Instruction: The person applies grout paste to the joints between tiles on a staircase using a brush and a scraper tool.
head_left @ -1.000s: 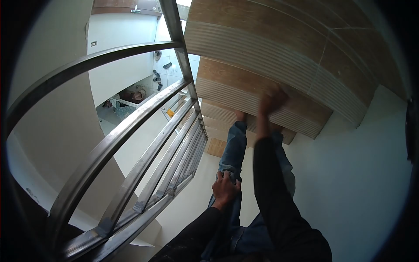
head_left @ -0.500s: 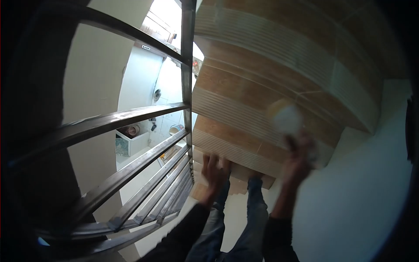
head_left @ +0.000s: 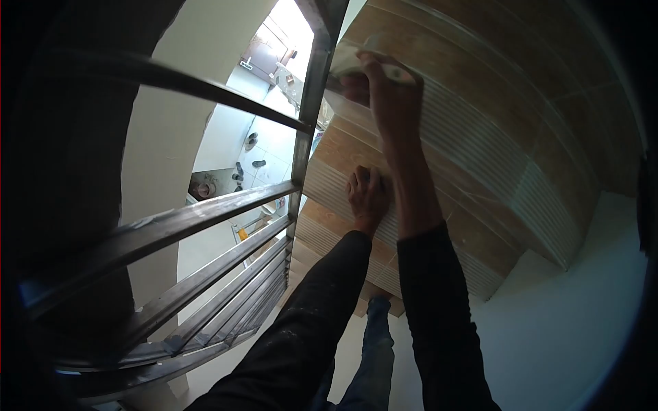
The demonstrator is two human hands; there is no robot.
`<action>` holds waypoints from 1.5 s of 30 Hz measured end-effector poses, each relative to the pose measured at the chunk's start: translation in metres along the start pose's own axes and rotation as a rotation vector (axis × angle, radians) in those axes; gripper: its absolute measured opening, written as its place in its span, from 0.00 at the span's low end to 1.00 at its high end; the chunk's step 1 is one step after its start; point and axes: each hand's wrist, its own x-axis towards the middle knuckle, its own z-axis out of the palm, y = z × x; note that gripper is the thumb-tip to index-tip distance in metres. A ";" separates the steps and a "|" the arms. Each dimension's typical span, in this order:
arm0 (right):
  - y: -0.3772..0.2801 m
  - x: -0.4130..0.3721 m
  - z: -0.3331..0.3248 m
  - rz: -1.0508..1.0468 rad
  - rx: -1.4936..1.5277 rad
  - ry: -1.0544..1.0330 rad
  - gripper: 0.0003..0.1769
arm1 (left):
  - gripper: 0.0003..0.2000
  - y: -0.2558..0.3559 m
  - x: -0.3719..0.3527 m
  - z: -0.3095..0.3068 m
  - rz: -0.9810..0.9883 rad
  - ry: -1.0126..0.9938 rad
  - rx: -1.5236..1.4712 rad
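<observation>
My right hand (head_left: 401, 103) reaches over an upper stair step (head_left: 466, 51), closed around a pale brush (head_left: 345, 63). Motion smears the brush's whitish head, which is at the step's railing-side end, and a pale rounded part of it shows by my knuckles. Lower down, my left hand (head_left: 368, 195) rests on the ridged front strip of a wood-look tiled step (head_left: 329, 178). Its fingers are curled, and whatever may be under them is hidden.
A metal railing (head_left: 205, 205) with several bars runs along the left of the stairs. Beyond it, far below, are a tiled floor (head_left: 271, 164), slippers (head_left: 251, 140) and a bucket (head_left: 202, 190). A pale wall (head_left: 548, 329) borders the right side. My leg (head_left: 373, 349) stands on a lower step.
My right hand has swung the brush up and left, from the wall side toward the railing. My left hand has moved up onto a higher step. The view has shifted with my body.
</observation>
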 end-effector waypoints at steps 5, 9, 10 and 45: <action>-0.064 -0.009 -0.042 -0.021 -0.102 0.148 0.14 | 0.14 0.005 0.004 -0.001 -0.038 -0.002 0.015; -0.059 0.001 -0.080 0.052 -0.264 0.224 0.14 | 0.14 0.002 0.004 0.004 -0.039 -0.010 0.002; -0.046 0.016 -0.069 0.033 -0.219 0.136 0.14 | 0.14 0.003 0.005 0.003 -0.036 -0.011 0.008; 0.008 0.159 0.035 -0.553 -0.664 0.491 0.20 | 0.12 0.010 0.009 -0.007 -0.039 -0.034 0.003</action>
